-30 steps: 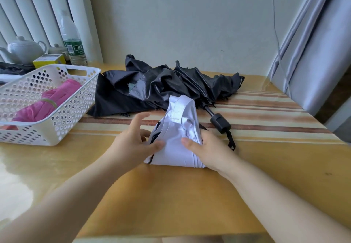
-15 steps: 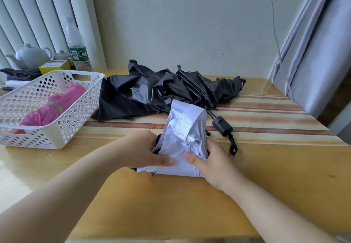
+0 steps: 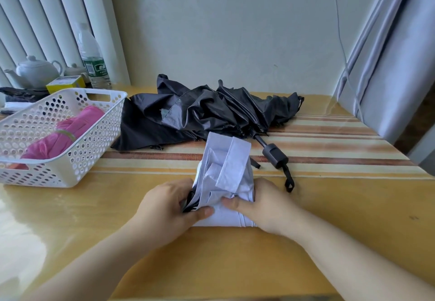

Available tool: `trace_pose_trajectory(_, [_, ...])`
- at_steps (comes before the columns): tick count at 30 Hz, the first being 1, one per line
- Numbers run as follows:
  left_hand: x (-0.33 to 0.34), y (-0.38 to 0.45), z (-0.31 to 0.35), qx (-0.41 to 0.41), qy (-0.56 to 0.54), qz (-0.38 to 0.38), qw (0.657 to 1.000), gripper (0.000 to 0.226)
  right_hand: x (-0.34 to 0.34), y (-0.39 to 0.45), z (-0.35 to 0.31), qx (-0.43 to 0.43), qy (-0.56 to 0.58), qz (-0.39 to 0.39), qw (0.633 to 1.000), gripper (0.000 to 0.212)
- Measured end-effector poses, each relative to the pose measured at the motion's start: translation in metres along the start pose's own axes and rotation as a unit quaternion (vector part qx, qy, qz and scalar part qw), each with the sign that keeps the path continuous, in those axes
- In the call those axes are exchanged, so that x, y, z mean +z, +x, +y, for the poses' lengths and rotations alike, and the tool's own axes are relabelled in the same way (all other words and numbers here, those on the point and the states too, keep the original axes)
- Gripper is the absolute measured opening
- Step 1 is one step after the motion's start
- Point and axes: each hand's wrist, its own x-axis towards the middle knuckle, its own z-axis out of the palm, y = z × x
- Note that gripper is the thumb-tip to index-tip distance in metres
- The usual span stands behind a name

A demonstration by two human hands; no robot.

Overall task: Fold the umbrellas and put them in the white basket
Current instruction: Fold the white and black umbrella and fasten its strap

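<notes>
Together, both hands (image 3: 164, 206) (image 3: 266, 204) clutch crumpled pale-lilac umbrella (image 3: 226, 173) fabric (soft, creased).

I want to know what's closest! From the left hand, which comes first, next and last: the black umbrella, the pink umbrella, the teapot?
Measured from the left hand, which grips the pale umbrella:
1. Black umbrella, lying unfolded just beyond the hands.
2. Pink umbrella, off to the left inside the white basket.
3. Teapot, far back left by the blinds.

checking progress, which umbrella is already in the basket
The pink umbrella, lying in the white basket. The black one lies on the table; both hands hold the pale lavender one.
</notes>
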Motion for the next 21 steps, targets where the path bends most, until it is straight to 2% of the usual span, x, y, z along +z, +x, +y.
trace_pose_trajectory(2, [-0.001,0.007,-0.002,-0.006,0.006,-0.001,1.000,0.054,0.003,0.002,0.004,-0.015,0.012,0.039,0.999,0.047])
trace_pose_trajectory(5, [-0.008,0.026,-0.001,-0.023,0.037,0.005,0.999,0.046,-0.002,0.014,0.002,-0.043,0.023,0.063,0.997,0.048])
trace_pose_trajectory(7, [-0.013,0.043,0.000,-0.003,0.040,0.035,0.999,0.038,-0.011,0.030,-0.001,-0.068,0.017,0.090,0.993,0.049])
trace_pose_trajectory(10, [-0.014,0.065,-0.004,0.038,0.000,0.080,0.996,0.031,-0.018,0.054,-0.001,-0.082,-0.013,0.125,0.989,0.039])
trace_pose_trajectory(13, [-0.005,0.070,-0.009,0.021,-0.036,0.056,0.998,0.009,-0.010,0.066,0.012,-0.061,-0.004,0.141,0.988,0.049])
trace_pose_trajectory(15, [0.000,0.066,-0.012,0.017,-0.032,0.053,0.998,0.009,-0.007,0.062,0.017,-0.046,0.006,0.130,0.990,0.051])
trace_pose_trajectory(17, [-0.001,0.063,-0.013,-0.007,-0.031,0.030,0.999,0.009,-0.004,0.056,0.020,-0.034,0.038,0.097,0.994,0.045])
trace_pose_trajectory(20, [-0.008,0.068,-0.010,-0.039,-0.103,-0.034,0.993,0.009,-0.005,0.054,0.017,-0.005,0.124,0.096,0.988,0.021])
trace_pose_trajectory(21, [-0.011,0.071,-0.008,-0.060,-0.117,-0.052,0.990,0.011,-0.006,0.056,0.017,0.013,0.159,0.093,0.983,0.022])
